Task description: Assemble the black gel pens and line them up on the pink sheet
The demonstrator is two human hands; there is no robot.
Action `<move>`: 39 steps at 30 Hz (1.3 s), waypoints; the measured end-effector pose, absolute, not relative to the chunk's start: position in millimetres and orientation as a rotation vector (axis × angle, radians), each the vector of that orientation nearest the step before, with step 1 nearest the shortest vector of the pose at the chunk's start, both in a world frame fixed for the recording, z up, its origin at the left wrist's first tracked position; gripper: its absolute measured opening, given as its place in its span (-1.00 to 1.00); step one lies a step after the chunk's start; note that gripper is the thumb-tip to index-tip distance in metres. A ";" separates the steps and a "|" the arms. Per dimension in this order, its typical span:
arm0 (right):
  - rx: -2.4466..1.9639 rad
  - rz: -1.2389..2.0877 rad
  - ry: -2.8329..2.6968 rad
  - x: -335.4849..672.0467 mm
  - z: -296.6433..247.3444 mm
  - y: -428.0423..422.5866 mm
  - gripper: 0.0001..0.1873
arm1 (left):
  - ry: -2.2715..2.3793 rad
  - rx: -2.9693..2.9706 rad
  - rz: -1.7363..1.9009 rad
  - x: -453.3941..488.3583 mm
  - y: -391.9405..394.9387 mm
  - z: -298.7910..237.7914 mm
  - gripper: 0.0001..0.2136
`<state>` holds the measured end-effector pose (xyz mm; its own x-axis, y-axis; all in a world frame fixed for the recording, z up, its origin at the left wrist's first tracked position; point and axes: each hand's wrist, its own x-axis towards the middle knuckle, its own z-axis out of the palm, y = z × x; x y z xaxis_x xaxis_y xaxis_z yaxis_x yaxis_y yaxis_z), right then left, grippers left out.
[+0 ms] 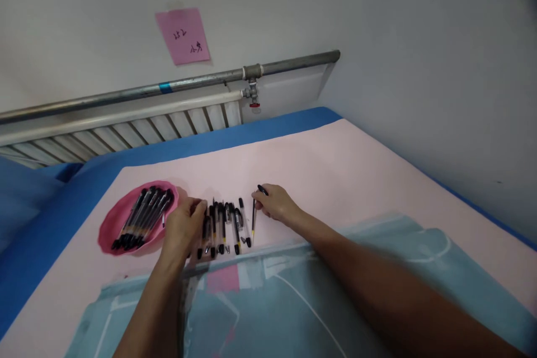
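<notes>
At nine o'clock, the pink tray holds many pens; a loose row lies on the table under our left hand, grip unclear; our right hand pinches one black pen.

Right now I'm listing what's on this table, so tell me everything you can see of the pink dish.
The pink dish is shallow and roughly oval with a low rim, and it looks like plastic. It lies flat on the pale pink sheet, left of the hands. A bundle of black pens lies slanting in it, side by side. The left hand is close to its right edge, but I cannot tell whether they touch.
</notes>
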<state>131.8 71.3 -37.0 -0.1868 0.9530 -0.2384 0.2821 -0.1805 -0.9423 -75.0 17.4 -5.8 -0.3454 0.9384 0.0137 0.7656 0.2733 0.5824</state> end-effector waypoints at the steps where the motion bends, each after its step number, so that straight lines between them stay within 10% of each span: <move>1: -1.466 1.392 -1.495 130.6 -36.5 70.5 -0.85 | 2.198 1.522 0.760 -78.6 17.0 -10.6 -0.69; 39: -1.478 0.897 -2.295 131.5 -33.9 42.9 -0.80 | 2.111 1.508 0.744 -87.2 13.7 -14.1 -0.73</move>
<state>131.5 42.9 -33.9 -0.4443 0.8898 -0.1042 0.7244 0.2884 -0.6262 -87.2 13.7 -14.1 -0.3095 0.9500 -0.0415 0.7140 0.2610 0.6497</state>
